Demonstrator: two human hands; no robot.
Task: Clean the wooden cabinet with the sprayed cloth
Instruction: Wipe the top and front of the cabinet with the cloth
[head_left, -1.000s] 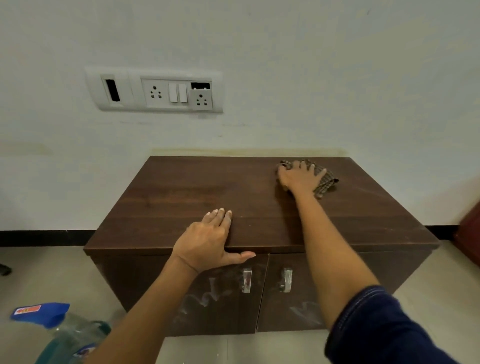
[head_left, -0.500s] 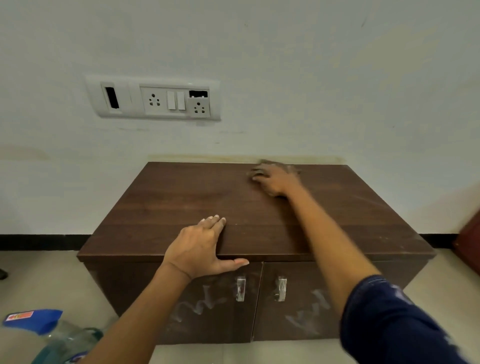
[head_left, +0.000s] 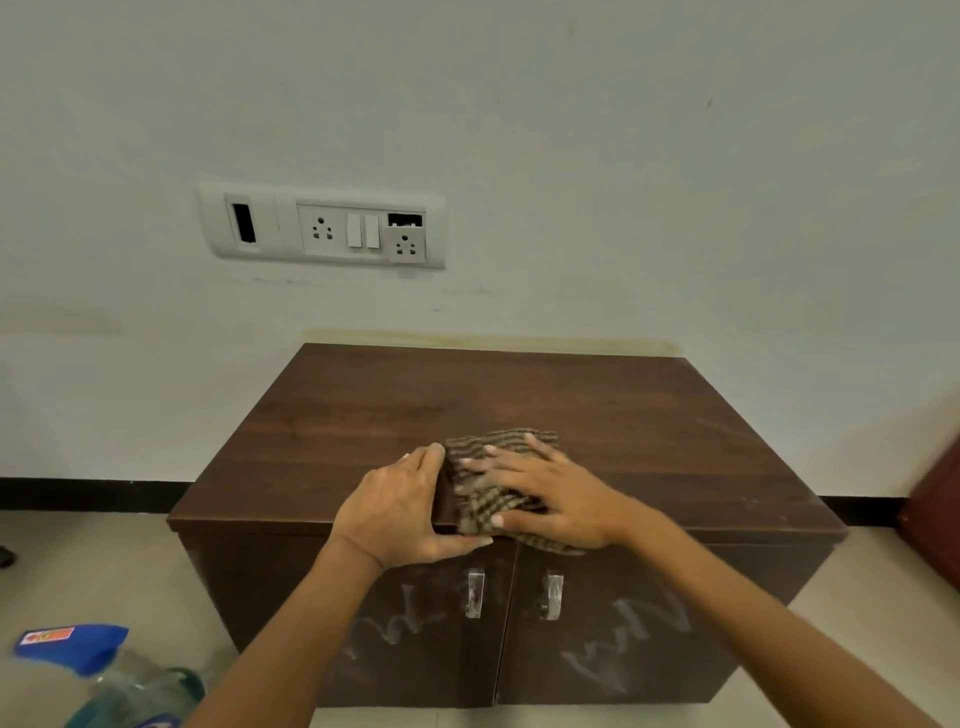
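A low dark wooden cabinet (head_left: 649, 441) with two doors stands against the white wall. A brown checked cloth (head_left: 488, 506) lies on its top at the front edge, part of it hanging over the edge. My right hand (head_left: 550, 493) lies flat on the cloth with fingers spread, pressing it down. My left hand (head_left: 400, 509) grips the cabinet's front edge just left of the cloth, fingers on top and thumb under the edge.
White smears mark both doors (head_left: 623, 649) around two metal handles (head_left: 474, 592). A spray bottle (head_left: 104, 675) with a blue head lies on the tiled floor at bottom left. A socket panel (head_left: 322, 228) sits on the wall above. A dark red object (head_left: 935, 514) stands at the right.
My right hand has dragged the cloth from the back of the cabinet top, first leftward, then forward to the front edge beside my left hand. The left hand stayed on the edge.
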